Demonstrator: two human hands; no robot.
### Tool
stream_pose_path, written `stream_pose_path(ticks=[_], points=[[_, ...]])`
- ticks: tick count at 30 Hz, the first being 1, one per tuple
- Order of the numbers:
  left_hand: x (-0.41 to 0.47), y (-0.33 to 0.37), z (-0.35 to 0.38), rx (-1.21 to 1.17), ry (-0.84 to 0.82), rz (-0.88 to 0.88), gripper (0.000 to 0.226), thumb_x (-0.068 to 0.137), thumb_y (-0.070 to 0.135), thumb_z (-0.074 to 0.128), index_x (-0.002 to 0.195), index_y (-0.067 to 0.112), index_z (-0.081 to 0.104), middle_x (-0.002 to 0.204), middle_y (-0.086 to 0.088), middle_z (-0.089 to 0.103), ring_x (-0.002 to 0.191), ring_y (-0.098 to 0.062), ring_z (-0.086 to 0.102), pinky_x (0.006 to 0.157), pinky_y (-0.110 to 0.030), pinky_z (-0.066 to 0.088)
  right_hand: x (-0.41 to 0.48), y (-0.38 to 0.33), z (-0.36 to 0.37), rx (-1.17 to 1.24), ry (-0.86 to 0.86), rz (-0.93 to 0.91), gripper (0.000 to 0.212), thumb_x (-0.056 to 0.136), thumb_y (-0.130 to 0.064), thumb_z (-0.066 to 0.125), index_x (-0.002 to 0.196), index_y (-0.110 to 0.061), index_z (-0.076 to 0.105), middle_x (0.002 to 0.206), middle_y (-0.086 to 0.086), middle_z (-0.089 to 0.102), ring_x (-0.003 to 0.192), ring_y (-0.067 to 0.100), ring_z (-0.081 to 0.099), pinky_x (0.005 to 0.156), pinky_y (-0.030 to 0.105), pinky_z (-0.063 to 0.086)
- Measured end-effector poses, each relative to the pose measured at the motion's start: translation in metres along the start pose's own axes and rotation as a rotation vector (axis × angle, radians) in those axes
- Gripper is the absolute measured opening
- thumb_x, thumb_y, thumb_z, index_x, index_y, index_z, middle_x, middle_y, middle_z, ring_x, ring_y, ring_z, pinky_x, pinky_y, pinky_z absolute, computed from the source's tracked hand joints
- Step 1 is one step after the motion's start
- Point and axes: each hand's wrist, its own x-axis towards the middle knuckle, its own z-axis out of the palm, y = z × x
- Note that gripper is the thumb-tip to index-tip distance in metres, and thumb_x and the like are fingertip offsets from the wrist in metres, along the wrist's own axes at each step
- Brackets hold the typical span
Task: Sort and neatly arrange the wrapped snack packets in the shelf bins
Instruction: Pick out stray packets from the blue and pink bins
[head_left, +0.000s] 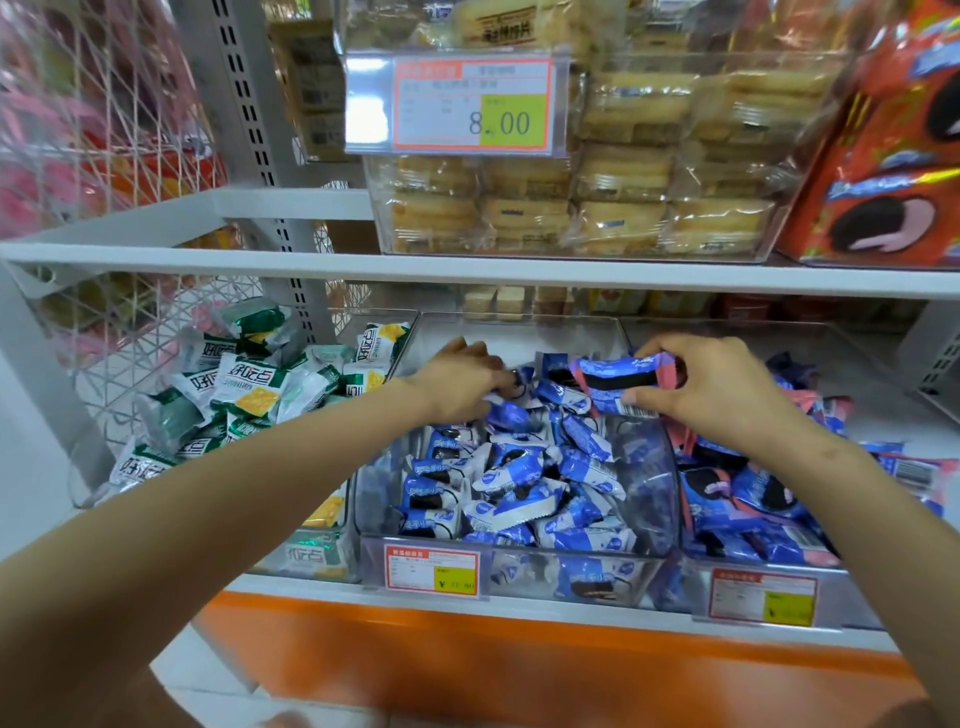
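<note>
A clear middle bin (649, 564) holds a heap of blue-and-white snack packets (519, 493). My left hand (462, 384) reaches into the back of this heap, fingers curled down among the packets; whether it holds one is hidden. My right hand (711, 389) pinches a blue packet with pink ends (623, 376) above the divide between the middle and right bins. The right bin (852, 587) holds blue-and-pink packets (748, 493). The left bin (332, 558) holds green-and-white cracker packets (249, 384).
A white shelf board (467, 273) runs just above the bins. On it stand a clear box of wrapped cakes (571, 208) with an 8.00 price tag (472, 104) and red cookie boxes (883, 171). Price tags front the bins; an orange panel (519, 654) lies below.
</note>
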Motion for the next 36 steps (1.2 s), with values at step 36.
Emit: stream_pose_path(ticks=[36], points=[[0.069,0.035,0.013,-0.383,0.084,-0.252,0.041,0.084,0.028,0.058,0.118,0.011,0.043,0.111,-0.006,0.063,0.102,-0.029,0.055,0.083,-0.035,0.027,0.001,0.017,-0.017,0.069,0.131,0.032,0.049,0.074,-0.042,0.075,0.114,-0.016,0.063,0.113,0.009,0.066,0.102,0.027,0.059,0.085,0.036,0.048]])
